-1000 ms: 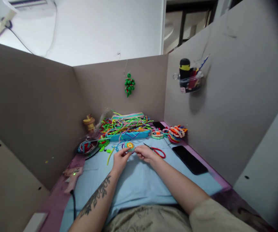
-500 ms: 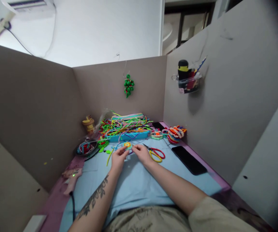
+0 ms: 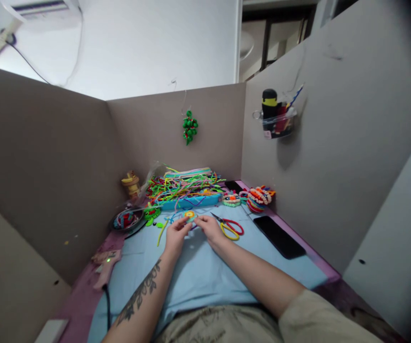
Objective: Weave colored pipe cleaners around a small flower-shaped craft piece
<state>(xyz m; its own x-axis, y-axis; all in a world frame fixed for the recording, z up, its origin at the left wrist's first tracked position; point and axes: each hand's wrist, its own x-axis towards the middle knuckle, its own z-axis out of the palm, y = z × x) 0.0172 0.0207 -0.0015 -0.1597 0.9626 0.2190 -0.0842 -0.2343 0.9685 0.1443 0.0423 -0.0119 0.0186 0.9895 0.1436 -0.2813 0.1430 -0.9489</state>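
Observation:
My left hand (image 3: pixel 175 235) and my right hand (image 3: pixel 210 228) meet over the light blue mat (image 3: pixel 205 271), fingers pinched together on a small round pipe-cleaner piece (image 3: pixel 190 216) with a yellow and orange centre. The piece sits between both sets of fingertips, just above the mat. Red and yellow scissors (image 3: pixel 230 227) lie right beside my right hand.
A heap of coloured pipe cleaners (image 3: pixel 182 186) fills a blue tray at the back. Finished coiled pieces (image 3: pixel 259 196) sit at back right, a black phone (image 3: pixel 279 236) on the right, a dark bowl (image 3: pixel 127 219) and a glue gun (image 3: pixel 104 267) on the left. Cardboard walls enclose the desk.
Both hands have shifted a little away from me with the small piece. The scissors' yellow handle, hidden a second ago, now shows beside my right hand.

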